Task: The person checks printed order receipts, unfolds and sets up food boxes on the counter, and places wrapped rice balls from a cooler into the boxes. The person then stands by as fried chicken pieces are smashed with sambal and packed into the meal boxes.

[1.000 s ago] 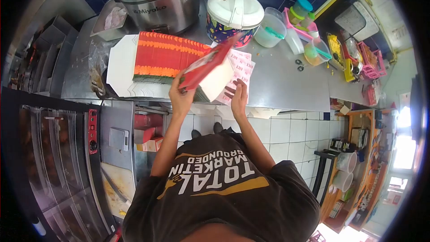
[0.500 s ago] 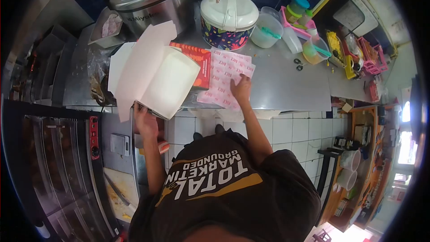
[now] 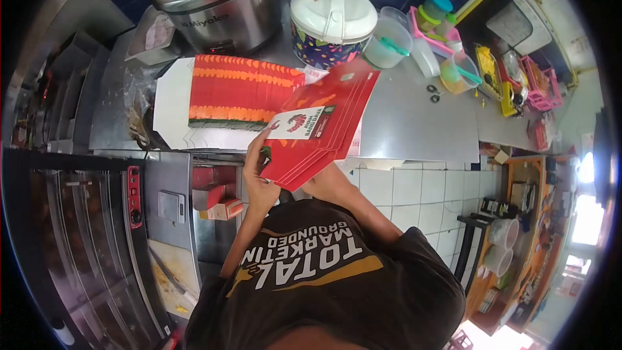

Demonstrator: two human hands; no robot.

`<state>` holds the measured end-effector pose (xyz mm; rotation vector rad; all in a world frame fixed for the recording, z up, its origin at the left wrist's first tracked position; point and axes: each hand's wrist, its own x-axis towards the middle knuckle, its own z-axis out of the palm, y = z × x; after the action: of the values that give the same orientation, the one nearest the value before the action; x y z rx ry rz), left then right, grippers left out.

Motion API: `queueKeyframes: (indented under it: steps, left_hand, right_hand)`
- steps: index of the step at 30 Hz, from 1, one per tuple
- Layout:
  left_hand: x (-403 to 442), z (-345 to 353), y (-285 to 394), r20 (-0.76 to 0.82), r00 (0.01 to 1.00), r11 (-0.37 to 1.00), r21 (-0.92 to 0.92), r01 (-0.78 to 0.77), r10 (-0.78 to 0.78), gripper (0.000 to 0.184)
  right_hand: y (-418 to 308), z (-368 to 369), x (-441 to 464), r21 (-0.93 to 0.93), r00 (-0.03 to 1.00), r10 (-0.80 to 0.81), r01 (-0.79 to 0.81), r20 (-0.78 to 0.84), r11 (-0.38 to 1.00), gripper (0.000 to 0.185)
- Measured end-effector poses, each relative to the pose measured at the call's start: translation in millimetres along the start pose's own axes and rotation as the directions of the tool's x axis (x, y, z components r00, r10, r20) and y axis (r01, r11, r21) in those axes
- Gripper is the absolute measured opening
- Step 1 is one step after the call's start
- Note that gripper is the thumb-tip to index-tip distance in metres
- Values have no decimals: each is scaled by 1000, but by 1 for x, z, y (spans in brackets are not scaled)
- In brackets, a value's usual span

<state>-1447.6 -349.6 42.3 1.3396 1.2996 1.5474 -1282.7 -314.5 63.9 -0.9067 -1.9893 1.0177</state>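
Tilted above the counter's front edge is a bundle of red printed cardboard food cartons (image 3: 330, 116), with several layered edges showing. My left hand (image 3: 259, 178) grips its left side, thumb and fingers closed round the edge. Below the bundle's lower edge is my right hand (image 3: 327, 185); its fingers are mostly hidden behind the card. To the left lies a stack of red and orange flat cartons (image 3: 240, 94), with white card (image 3: 172, 113) sticking out at its left. Pink-printed wrapping paper (image 3: 315, 75) is mostly covered by the held cartons.
A steel rice cooker (image 3: 223, 23) and a white-lidded patterned tub (image 3: 334, 16) stand at the back of the steel counter (image 3: 414, 123). Clear plastic containers (image 3: 389, 42) and baskets are to the right. A knife (image 3: 172, 275) lies on a cutting board at lower left.
The white-sided card held on the left has turned over and now shows red print. My right hand has left the wrapping paper and come to the cartons' lower edge. More of the carton stack shows.
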Motion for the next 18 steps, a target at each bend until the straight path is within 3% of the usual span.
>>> queueKeyframes:
  steps: [1,3,5,7,10,13,15,18]
  left_hand:
    - [0,1,-1,16,1000,1000,-12,9,-9,68]
    - [0,5,-4,89,984,960,-220,174,-157,67]
    - [-2,10,-5,174,966,939,-255,231,-191,67]
    - [-4,20,-12,249,962,970,-181,160,-112,67]
    - [-11,34,-24,334,934,956,-212,204,-125,68]
    - [-18,62,-18,358,930,950,-250,184,-85,67]
    - [-25,86,-13,335,916,952,-129,276,-220,67]
    - [-34,127,-12,349,926,955,-195,221,-143,66]
  right_hand:
    - [-12,-10,2,-9,1000,17,-17,-10,1000,32]
    - [-38,-33,6,227,929,296,-344,220,911,24]
    - [-29,-31,-7,239,953,278,-299,120,924,16]
    - [-22,-32,-23,-65,993,111,-110,25,992,14]
    - [-8,-23,-49,-159,981,120,-143,-150,977,13]
    - [-2,-34,-74,-87,950,239,-260,-204,962,13]
    - [-7,-49,-86,-45,928,273,-293,-254,955,12]
    - [-12,-87,-107,8,889,319,-335,-327,942,10]
